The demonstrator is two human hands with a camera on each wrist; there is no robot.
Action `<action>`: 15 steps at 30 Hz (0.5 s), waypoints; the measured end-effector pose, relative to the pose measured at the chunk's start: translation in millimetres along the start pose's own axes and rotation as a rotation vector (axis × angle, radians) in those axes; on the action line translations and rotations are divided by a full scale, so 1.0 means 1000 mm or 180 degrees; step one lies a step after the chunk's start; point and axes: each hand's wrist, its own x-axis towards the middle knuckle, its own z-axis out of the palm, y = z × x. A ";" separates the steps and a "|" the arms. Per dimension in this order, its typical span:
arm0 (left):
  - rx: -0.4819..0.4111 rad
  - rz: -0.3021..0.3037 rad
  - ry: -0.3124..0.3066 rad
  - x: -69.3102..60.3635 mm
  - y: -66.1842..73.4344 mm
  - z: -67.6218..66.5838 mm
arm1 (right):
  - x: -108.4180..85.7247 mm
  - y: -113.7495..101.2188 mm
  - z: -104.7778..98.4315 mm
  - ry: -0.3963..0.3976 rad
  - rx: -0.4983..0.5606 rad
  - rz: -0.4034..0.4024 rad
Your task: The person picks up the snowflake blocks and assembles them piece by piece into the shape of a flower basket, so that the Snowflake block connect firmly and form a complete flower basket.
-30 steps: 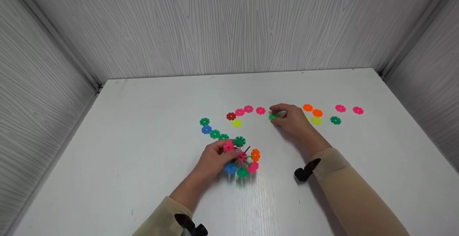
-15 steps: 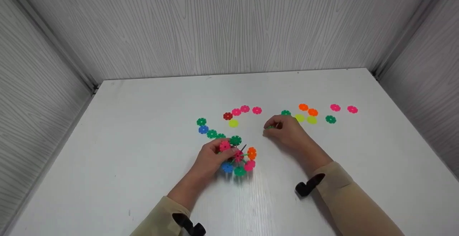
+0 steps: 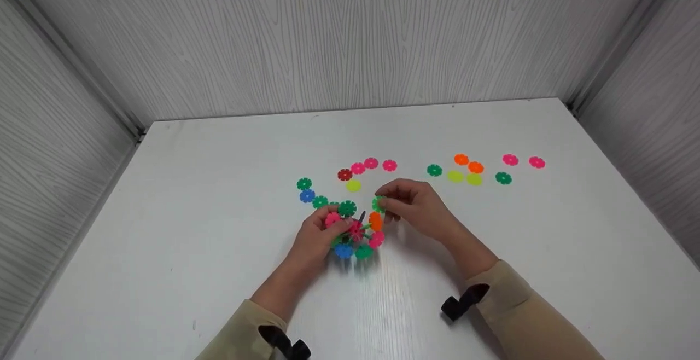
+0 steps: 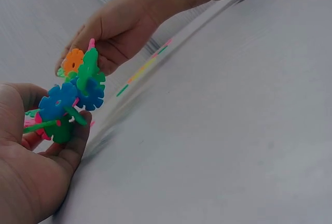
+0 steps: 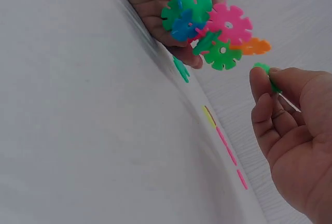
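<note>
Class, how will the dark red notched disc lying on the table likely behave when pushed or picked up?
Lying flat on the table, the dark red disc would probably slide rather than tip. It looks thin, so it is likely light and fiddly to lift. Similar discs stick out straight from the cluster in the left hand, suggesting it is fairly stiff.

A white table (image 3: 208, 228) fills the lower frame, and look at the discs lying flat on it! Left of centre, a green disc (image 3: 304, 184) sits above a blue disc (image 3: 307, 196), a second green disc (image 3: 320, 202) just below right, and perhaps another beyond, mostly hidden. Mid-frame, a dark red disc (image 3: 345, 174) leads three pink discs (image 3: 371, 163), a yellow disc (image 3: 353, 185) beneath. Over to centre right: a lone green disc (image 3: 435, 170), two orange discs (image 3: 476, 167) above two yellow discs (image 3: 455, 175), another green disc (image 3: 503, 178), two more pink discs (image 3: 537, 162) rightmost.
</note>
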 end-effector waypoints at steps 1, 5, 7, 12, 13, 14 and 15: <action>-0.0002 0.0004 0.0002 0.000 0.001 0.000 | 0.000 0.000 0.002 0.0010 0.0013 -0.0024; 0.0028 0.0055 -0.0002 0.000 0.000 -0.001 | 0.001 0.002 0.009 0.0007 -0.0018 -0.0062; 0.0026 0.0082 -0.0036 0.000 -0.001 -0.001 | 0.001 0.003 0.011 -0.0003 -0.0040 -0.0055; 0.0079 0.0126 -0.0174 -0.001 -0.002 -0.002 | 0.000 0.004 0.013 -0.0011 -0.0026 -0.0038; 0.0114 0.0145 -0.0202 -0.002 -0.003 -0.002 | 0.000 0.004 0.013 -0.0007 -0.0037 -0.0033; 0.0147 0.0172 -0.0233 -0.002 -0.003 -0.002 | 0.000 0.004 0.013 -0.0003 -0.0057 -0.0041; 0.0184 0.0209 -0.0263 -0.002 -0.003 -0.002 | -0.001 0.003 0.013 0.0004 -0.0081 -0.0044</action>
